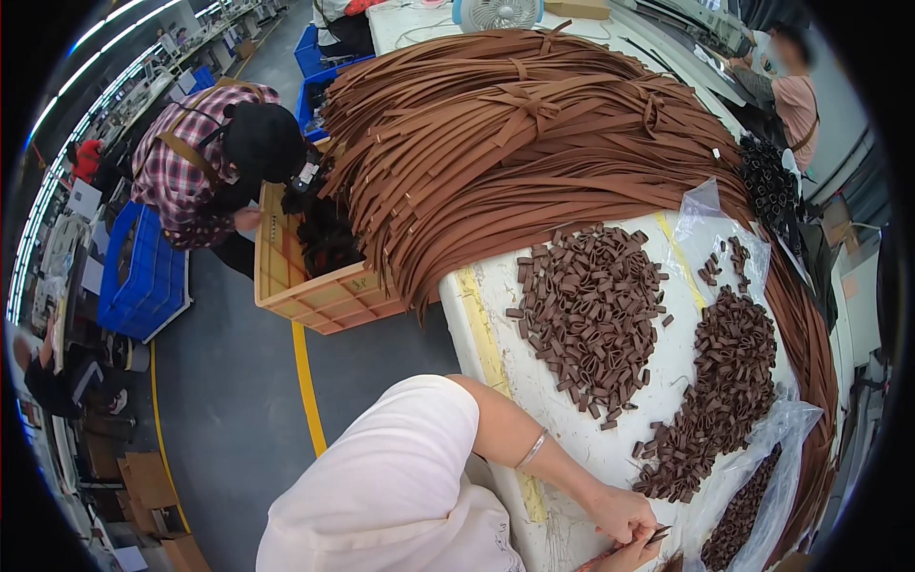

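My left hand (621, 513), with a silver bangle on the wrist, is closed in a pinch over the table's near edge. Right against it is my right hand (625, 558), partly cut off by the lower rim, its fingers mostly hidden. A small dark pointed piece (659, 536) sticks out at the fingertips; its kind cannot be made out. Just beyond the hands lies a pile of small brown strap loops (720, 377). Another heap of brown loops (591, 315) spreads to its left on the white table (477, 315).
Long brown straps (534, 143) in bundles cover the far table and hang over its edges. Clear plastic bags (777, 448) lie at the right. A person in a plaid shirt (205, 143) bends over an orange crate (334, 305). Blue crates (148, 272) stand on the floor.
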A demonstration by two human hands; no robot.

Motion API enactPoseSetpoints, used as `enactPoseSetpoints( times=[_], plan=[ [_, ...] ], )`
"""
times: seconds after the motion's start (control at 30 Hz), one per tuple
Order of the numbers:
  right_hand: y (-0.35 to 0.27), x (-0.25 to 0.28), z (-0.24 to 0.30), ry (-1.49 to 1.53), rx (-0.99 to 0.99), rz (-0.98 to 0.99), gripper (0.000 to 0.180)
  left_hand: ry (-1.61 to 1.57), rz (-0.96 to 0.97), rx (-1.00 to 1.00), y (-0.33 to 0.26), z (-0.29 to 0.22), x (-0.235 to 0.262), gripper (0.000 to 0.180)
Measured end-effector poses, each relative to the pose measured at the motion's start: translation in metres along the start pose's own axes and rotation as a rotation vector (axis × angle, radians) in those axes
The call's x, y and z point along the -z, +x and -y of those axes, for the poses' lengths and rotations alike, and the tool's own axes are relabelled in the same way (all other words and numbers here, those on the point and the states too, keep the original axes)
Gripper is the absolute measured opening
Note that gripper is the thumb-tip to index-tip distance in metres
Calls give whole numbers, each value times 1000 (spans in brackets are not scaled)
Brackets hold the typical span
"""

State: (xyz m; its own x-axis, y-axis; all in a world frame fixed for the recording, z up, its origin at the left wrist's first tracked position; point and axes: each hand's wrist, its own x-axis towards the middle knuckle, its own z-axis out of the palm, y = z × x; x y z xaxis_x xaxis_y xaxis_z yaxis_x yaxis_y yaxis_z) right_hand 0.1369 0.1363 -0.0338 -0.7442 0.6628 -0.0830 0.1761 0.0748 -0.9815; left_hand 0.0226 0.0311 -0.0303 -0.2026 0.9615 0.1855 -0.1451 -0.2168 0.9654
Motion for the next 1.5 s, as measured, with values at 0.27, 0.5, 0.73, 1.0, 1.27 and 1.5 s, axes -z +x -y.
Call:
enactPoseSetpoints(
  times=[0.27, 0.5, 0.73, 1.0, 1.27, 1.5],
  plan=[
    [2, 0, -1, 19, -94, 47, 21, -32, -25, -18, -3, -7, 0, 8],
    [-6, -11, 6, -17, 35, 40, 23, 4, -68, -34, -5, -7, -3, 7],
    [7, -12, 30, -251, 143, 105, 11, 78, -128, 115, -9, -35, 13, 12],
    [15, -10, 15, -195, 298, 99, 29, -26, -280, 303, -9, -36, 9, 16],
    [8, -8, 12, -216, 346, 23, 31, 41, -265, 218, -7, -29, -6, 12],
    [9, -10, 14, -183, 426, 12, 26, 231, -217, 148, -13, -28, -5, 12]
  ],
)
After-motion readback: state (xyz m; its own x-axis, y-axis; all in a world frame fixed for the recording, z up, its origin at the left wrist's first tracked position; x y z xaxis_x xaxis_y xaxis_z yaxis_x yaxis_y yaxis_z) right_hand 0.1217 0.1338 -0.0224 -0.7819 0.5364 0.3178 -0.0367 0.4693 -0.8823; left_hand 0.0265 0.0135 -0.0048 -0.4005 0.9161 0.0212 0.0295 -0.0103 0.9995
